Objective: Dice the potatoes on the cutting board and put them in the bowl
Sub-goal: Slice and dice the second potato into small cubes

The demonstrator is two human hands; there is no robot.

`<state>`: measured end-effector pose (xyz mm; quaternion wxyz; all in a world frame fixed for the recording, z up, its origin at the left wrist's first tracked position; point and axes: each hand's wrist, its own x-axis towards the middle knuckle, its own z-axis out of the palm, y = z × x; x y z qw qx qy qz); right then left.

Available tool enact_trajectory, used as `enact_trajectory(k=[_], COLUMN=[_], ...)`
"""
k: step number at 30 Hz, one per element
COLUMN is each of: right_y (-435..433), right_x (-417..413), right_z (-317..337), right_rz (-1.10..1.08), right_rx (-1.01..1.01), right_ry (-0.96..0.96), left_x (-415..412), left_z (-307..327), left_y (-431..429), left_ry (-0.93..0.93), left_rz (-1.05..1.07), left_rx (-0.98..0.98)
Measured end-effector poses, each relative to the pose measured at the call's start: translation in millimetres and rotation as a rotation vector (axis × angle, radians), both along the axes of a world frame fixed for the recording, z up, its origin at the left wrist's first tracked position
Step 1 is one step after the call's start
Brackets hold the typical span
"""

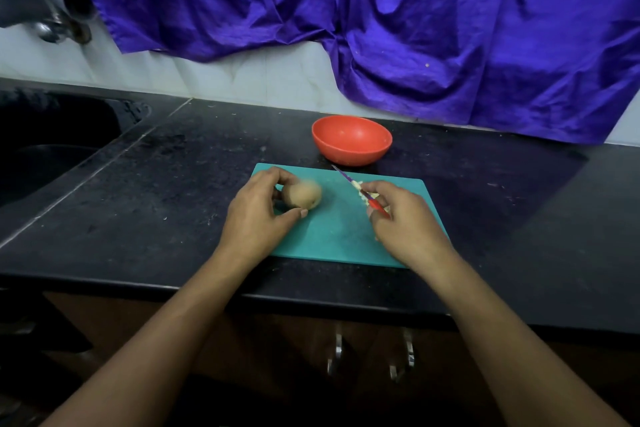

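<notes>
Cloth: a purple cloth hangs over the back wall and reaches the counter on the right.
Counter: the dark stone counter carries everything, with a sink sunk into it on the far left.
Cutting board: the teal cutting board lies near the front edge, squarely before the person, so both arms reach it easily.
Bowl: the red bowl stands just past the board's far edge, probably kept close for a short transfer. No potato shows inside it.
Left hand: the left hand curls its fingers and thumb round the potato, steadying it on the board.
Right hand: the right hand grips the knife by its red handle.
Potato: a whole, unpeeled potato sits on the board's left half, blurred.
Knife: the knife points its blade away towards the bowl, held clear of the potato.
Diced pieces: pale diced pieces lie by the right hand, seemingly pushed aside to leave cutting room.
</notes>
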<state>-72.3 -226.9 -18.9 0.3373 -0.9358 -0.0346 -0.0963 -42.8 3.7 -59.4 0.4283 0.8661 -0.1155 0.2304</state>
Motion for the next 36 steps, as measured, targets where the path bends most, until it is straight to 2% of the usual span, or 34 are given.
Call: enact_trajectory(k=[5, 9, 13, 16, 20, 25, 30, 34, 36], right_y=[-2.3, -1.6, 1.9, 0.4, 1.0, -4.1, -4.2, -5.7, -4.3], right_x=[-10.2, -13.2, -13.2, -10.7, -10.4, -7.0, -5.9, -6.1, -6.9], right_z=[5.8, 3.2, -4.6, -3.0, -4.1, -1.3, -0.3, 2.9, 0.0], right_rz=[-0.086, -0.097, -0.035, -0.067, -0.032, -0.078, 0.014, -0.058, -0.045], right_rx=[-0.314, -0.313, -0.473, -0.419, -0.523, -0.391, -0.512, -0.353, -0.343], right_ry=[-0.089, -0.237, -0.074, -0.119, -0.014, -0.107, 0.059, -0.114, -0.121], left_x=[-1.0, -1.5, -2.2, -2.4, -1.7, -1.7, -1.3, -0.7, -0.7], left_z=[0.7, 0.8, 1.4, 1.3, 0.4, 1.0, 0.1, -0.1, -0.5], left_y=[0.2, -0.1, 0.6, 0.3, 0.5, 0.5, 0.4, 0.6, 0.9], left_ry=[0.003, 0.006, 0.018, 0.013, 0.02, 0.021, 0.027, 0.015, 0.012], left_rz=[-0.002, -0.006, -0.007, -0.012, -0.016, -0.017, -0.027, -0.039, -0.05], left_rx=[0.017, 0.02, 0.009, 0.008, 0.008, -0.003, -0.014, 0.01, 0.033])
